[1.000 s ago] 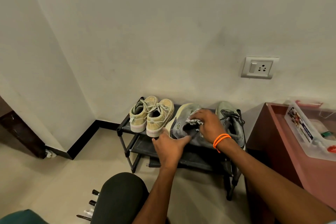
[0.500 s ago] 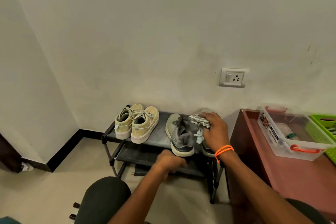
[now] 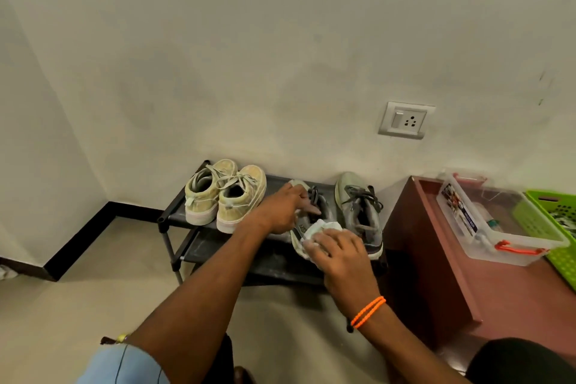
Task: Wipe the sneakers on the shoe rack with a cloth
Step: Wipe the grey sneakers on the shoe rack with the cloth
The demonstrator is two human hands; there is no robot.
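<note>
Since the earlier frame the left hand has come up from the lower shelf to the top of the shoe rack, where its fingers now curl into the opening of the left grey sneaker, and the right hand has moved to that shoe's heel. Its fingers lie spread and flat, pressing the pale cloth against the heel collar. Beside it stands the other grey sneaker, the beige sneakers stand further left, and a clear plastic box sits on the table.
</note>
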